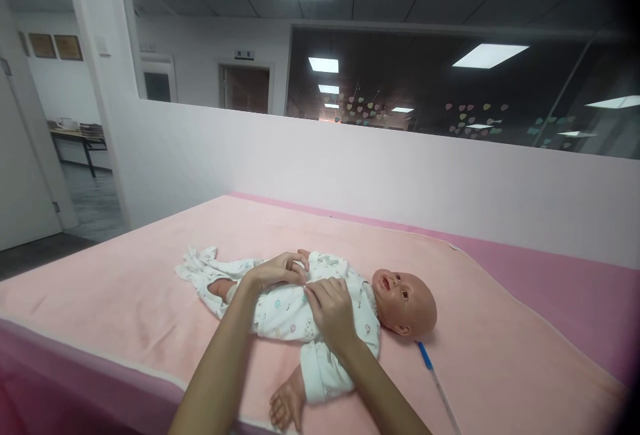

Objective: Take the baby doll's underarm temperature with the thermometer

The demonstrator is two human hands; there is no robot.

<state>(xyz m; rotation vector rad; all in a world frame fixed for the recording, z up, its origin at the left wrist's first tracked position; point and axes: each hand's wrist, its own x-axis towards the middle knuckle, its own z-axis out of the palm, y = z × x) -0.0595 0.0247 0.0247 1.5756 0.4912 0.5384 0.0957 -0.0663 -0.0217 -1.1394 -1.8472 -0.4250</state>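
Observation:
A baby doll (406,302) lies on its back with its head to the right. It wears a white romper (285,312) with small coloured prints, whose legs stretch out to the left. One bare leg (220,288) shows through a gap in the romper's lower part. Over the doll's belly, my left hand (283,270) has its fingers curled in on the front of the romper. Right beside it, my right hand (331,298) pinches the same cloth between thumb and fingers. Whatever lies between the fingertips is too small to make out.
A pink sheet (165,328) covers the table under the doll. Near the doll's head lies a thin clear stick with a blue end (425,355). Behind the table stands a low white wall (320,162) topped by a window. An open doorway is at the left.

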